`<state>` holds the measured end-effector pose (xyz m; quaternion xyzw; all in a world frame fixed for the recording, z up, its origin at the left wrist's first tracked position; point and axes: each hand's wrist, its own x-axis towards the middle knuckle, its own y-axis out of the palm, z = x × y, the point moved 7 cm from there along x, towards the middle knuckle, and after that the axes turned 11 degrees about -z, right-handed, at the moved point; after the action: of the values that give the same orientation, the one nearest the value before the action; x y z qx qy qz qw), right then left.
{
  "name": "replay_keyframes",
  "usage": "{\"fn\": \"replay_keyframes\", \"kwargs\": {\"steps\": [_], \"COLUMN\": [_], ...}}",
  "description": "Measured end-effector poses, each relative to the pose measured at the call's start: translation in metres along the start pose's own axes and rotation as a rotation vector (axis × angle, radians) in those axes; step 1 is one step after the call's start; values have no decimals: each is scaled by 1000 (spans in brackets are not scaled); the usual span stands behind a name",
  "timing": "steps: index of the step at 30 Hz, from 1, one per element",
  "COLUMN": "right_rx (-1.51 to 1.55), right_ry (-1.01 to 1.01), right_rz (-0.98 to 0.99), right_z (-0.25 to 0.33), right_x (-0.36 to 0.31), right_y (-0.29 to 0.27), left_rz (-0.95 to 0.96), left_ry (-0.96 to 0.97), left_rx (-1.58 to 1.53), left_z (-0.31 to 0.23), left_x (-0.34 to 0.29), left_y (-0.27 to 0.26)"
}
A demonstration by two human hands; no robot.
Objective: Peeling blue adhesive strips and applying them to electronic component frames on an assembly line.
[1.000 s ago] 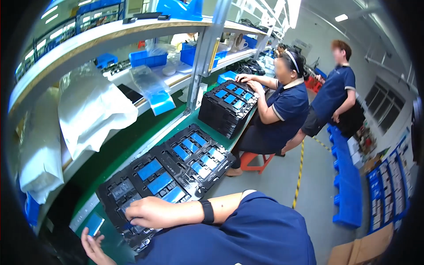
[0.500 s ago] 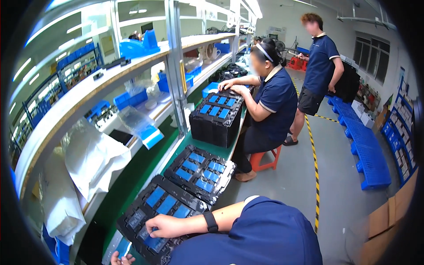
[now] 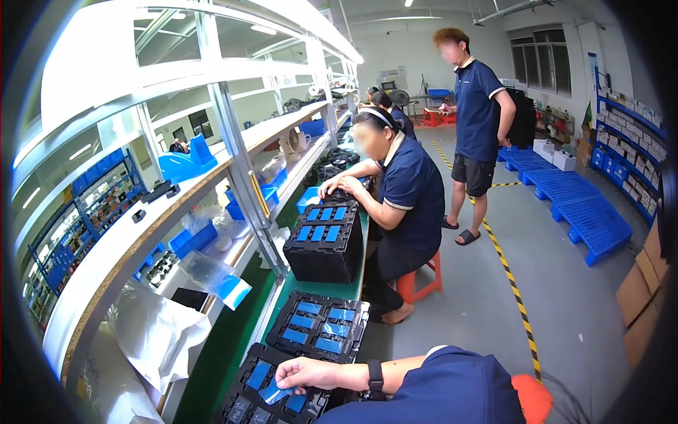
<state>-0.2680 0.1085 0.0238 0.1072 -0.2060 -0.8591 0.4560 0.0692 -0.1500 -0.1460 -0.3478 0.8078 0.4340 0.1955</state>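
Note:
My right hand point(image 3: 307, 373), with a black band at its wrist, pinches a shiny blue film piece point(image 3: 274, 391) between thumb and fingers. The piece is tilted over the nearest black tray point(image 3: 242, 385), whose recesses show blue rectangles and darker cells. Whether the film still touches the tray, I cannot tell. Beyond it lies a second black tray point(image 3: 319, 326) with several blue rectangles, some glossy. My left hand is out of the picture.
A co-worker sits farther along the bench, both hands above a stack of black trays point(image 3: 321, 260). Another person stands in the aisle. A shelf point(image 3: 106, 265) with a blue tape dispenser point(image 3: 189, 162) and plastic bags runs along the left. Blue pallets point(image 3: 565, 205) stand at right.
My right hand has risen from the nearest tray with the blue film piece in its fingers. My left hand has gone out of view. The view has shifted, showing more of the room.

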Motion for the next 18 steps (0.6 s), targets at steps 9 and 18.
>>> {"fn": "replay_keyframes", "kwargs": {"steps": [9, 18], "right_rx": [-4, -13], "right_ry": [73, 16], "right_rz": [77, 61], "right_z": [-3, -4], "right_x": [4, 3], "right_y": [3, 3], "left_rz": [66, 93], "left_ry": [-114, -220], "left_rx": [-31, 31], "left_z": [27, 18], "left_x": [30, 37], "left_y": [-28, -40]}}
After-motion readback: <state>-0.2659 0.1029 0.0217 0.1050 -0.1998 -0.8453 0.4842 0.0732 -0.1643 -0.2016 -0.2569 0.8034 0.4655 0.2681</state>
